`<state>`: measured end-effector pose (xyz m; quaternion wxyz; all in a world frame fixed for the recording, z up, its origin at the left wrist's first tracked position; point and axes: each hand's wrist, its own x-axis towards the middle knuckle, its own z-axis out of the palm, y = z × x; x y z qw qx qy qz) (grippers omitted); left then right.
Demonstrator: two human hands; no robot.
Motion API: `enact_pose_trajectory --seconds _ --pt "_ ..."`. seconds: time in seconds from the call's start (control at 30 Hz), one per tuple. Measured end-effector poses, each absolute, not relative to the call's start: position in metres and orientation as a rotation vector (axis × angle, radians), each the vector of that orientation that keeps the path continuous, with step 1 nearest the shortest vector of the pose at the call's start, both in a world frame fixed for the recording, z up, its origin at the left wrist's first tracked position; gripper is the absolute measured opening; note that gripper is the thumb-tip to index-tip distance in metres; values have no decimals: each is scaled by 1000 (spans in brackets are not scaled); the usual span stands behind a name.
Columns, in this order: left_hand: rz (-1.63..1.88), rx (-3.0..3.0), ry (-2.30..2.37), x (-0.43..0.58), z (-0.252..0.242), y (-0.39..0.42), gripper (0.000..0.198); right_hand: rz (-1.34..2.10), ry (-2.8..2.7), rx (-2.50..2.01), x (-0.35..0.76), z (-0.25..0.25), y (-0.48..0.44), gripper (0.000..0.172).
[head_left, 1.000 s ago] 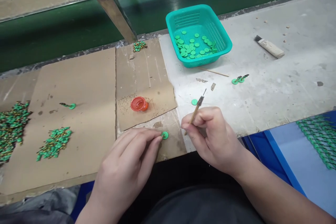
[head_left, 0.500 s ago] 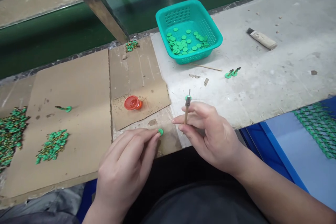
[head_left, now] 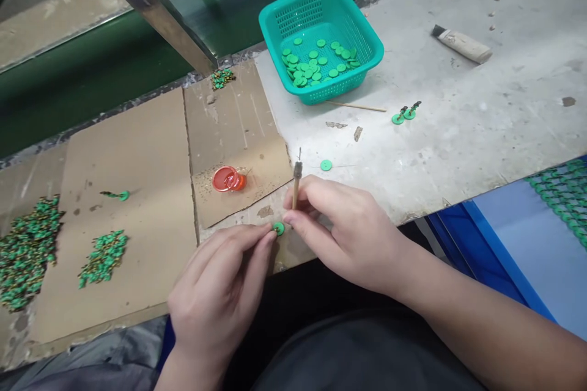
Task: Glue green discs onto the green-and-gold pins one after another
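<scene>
Between the thumb and fingers of my left hand (head_left: 220, 293) is a small piece with a green disc (head_left: 278, 228) at its end; the rest of it is hidden by the fingers. My right hand (head_left: 343, 232) is closed on a thin wooden stick tool (head_left: 296, 186) with a dark collar and a fine metal tip pointing up. The two hands are close, with the stick just right of the green disc. Beyond the right hand, a loose green disc (head_left: 326, 165) lies on the table beside a thin wire. A small red cup (head_left: 225, 179) of reddish liquid stands on cardboard.
A teal basket (head_left: 316, 96) holds several green discs. Piles of green-and-gold pieces (head_left: 32, 250) lie on the left cardboard (head_left: 151, 244). Two upright disc pieces (head_left: 403, 115), a thin stick (head_left: 360, 107) and a tube-like tool (head_left: 463, 44) are on the right. A metal post (head_left: 156, 9) rises behind.
My right hand with the stick tool has moved left, closer to the green disc in my left hand. The loose disc on the table now shows fully. The view has shifted slightly.
</scene>
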<state>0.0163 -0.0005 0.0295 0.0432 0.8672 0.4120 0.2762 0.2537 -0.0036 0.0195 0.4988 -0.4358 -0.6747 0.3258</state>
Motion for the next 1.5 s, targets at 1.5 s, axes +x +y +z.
enact_pose_trajectory --seconds 1.5 --pt "830 2480 1291 13 30 2 20 928 -1451 -1070 253 18 0 9"
